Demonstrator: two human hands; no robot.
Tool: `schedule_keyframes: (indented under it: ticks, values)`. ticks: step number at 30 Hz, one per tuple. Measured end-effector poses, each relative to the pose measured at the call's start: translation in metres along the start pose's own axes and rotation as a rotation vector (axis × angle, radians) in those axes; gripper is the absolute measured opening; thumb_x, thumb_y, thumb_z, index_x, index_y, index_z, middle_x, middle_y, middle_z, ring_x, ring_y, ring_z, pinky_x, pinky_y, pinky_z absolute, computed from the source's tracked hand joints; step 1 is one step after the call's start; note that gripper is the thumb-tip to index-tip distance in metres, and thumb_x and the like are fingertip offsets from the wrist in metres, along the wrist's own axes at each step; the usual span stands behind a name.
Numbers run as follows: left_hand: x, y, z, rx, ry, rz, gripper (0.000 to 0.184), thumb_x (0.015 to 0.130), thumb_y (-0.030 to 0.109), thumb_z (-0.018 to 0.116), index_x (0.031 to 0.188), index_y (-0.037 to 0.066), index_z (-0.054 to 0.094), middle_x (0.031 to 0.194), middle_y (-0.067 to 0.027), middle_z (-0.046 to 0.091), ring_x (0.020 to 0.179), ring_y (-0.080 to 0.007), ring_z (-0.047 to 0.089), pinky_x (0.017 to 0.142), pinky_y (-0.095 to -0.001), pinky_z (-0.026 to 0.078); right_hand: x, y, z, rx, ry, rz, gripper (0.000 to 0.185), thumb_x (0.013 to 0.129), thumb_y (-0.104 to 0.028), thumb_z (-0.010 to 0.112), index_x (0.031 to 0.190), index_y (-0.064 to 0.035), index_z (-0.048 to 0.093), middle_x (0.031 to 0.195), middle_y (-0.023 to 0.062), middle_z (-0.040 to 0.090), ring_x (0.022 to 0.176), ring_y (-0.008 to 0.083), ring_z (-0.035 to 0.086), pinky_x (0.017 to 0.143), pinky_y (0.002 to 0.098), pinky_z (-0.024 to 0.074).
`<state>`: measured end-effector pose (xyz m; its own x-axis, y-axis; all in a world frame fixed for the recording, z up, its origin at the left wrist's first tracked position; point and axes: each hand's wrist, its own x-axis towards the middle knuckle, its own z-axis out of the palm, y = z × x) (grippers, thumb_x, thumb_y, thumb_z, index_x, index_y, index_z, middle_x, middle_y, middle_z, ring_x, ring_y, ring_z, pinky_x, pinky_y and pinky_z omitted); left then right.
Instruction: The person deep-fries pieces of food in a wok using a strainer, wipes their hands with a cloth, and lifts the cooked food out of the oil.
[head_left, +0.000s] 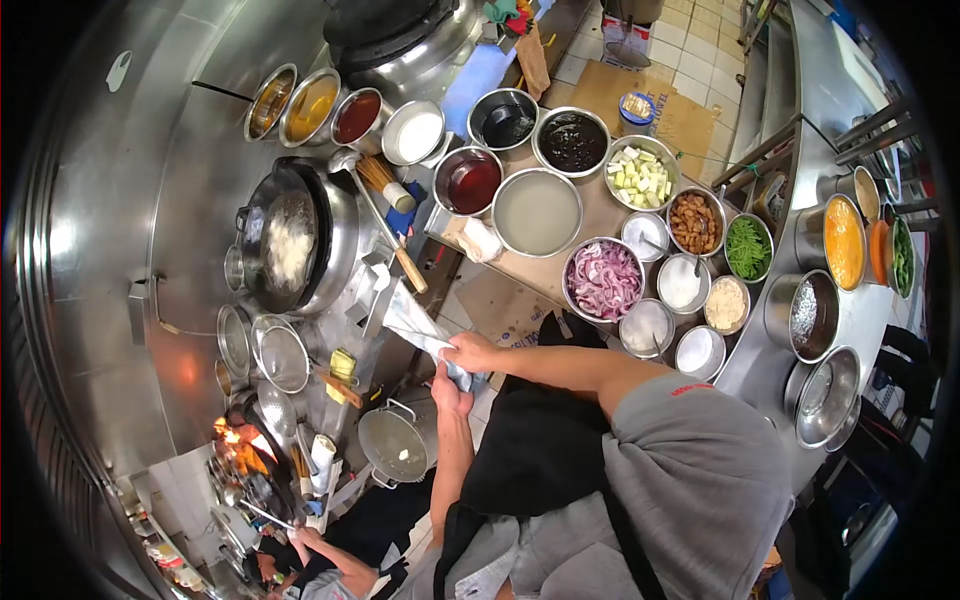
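Note:
A white cloth (418, 322) stretches between the stove's edge and my body, bunched at its near end. My right hand (472, 352) is closed around the bunched part. My left hand (453, 392) grips the same cloth just beside it; some of its fingers are hidden. Ahead, a dark wok (285, 240) sits on the burner with pale food or foam in it. A ladle (388, 220) with a wooden handle leans from the wok's rim toward my hands, and a bamboo brush (385, 183) lies next to it.
Bowls of red onion (604, 279), cut green-white vegetable (640, 177) and cloudy liquid (537, 212) stand to my right. Wire strainers (281, 355) and a large pot (393, 445) are to my left. Beyond them, a co-worker's hand (303, 540) works near a flaming wok (243, 447).

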<state>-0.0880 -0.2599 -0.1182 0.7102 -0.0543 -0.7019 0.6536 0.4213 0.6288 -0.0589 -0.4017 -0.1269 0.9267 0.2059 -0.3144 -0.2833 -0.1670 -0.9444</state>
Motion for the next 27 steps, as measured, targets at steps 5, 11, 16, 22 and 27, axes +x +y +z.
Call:
schedule_keyframes:
  ticks: [5,11,16,22,27]
  values:
    - [-0.005,0.008,0.013,0.303,0.103,0.163,0.030,0.101,0.021,0.049,0.113,-0.003,0.061,0.099,-0.0092,0.068,0.086,-0.0183,0.065,0.081,-0.0343,0.051,-0.013,-0.010,-0.026,0.059,0.036,-0.014,0.037,0.085,-0.035,0.064,0.095,0.0005,0.067,0.084,0.0219,0.067,0.078,0.0330,0.067,0.070,0.0427,0.0508]
    - [-0.002,0.014,0.019,0.226,0.143,0.145,0.031,0.094,0.025,0.062,0.111,-0.001,0.062,0.101,-0.0100,0.067,0.087,-0.0208,0.064,0.079,-0.0355,0.051,-0.015,-0.002,-0.058,0.257,-0.223,0.091,0.029,0.087,-0.019,0.065,0.108,0.0016,0.064,0.092,0.0146,0.070,0.083,0.0251,0.067,0.075,0.0373,0.0543]
    - [-0.003,0.003,0.037,0.052,0.051,-0.135,0.044,0.101,0.044,0.042,0.121,0.008,0.055,0.117,-0.0092,0.062,0.105,-0.0244,0.059,0.086,-0.0458,0.047,0.000,0.014,-0.030,0.870,-0.407,0.367,0.032,0.087,-0.010,0.064,0.116,0.0038,0.060,0.100,0.0174,0.067,0.087,0.0259,0.067,0.077,0.0381,0.0565]
    - [-0.001,-0.014,0.031,0.149,0.239,-0.129,0.040,0.101,0.045,0.038,0.111,0.011,0.058,0.097,-0.0053,0.063,0.083,-0.0196,0.059,0.076,-0.0426,0.045,0.011,0.032,-0.010,0.760,-0.394,0.491,0.037,0.083,-0.005,0.065,0.118,0.0045,0.059,0.098,0.0179,0.065,0.083,0.0246,0.066,0.077,0.0388,0.0572]
    - [0.009,-0.028,0.004,0.295,0.392,0.027,0.051,0.099,0.048,0.042,0.110,0.002,0.063,0.097,-0.0108,0.065,0.078,-0.0215,0.061,0.066,-0.0374,0.047,-0.004,0.016,-0.004,0.727,-0.447,0.409,0.012,0.079,-0.002,0.058,0.086,-0.0004,0.068,0.074,0.0115,0.065,0.066,0.0211,0.065,0.063,0.0365,0.0562]
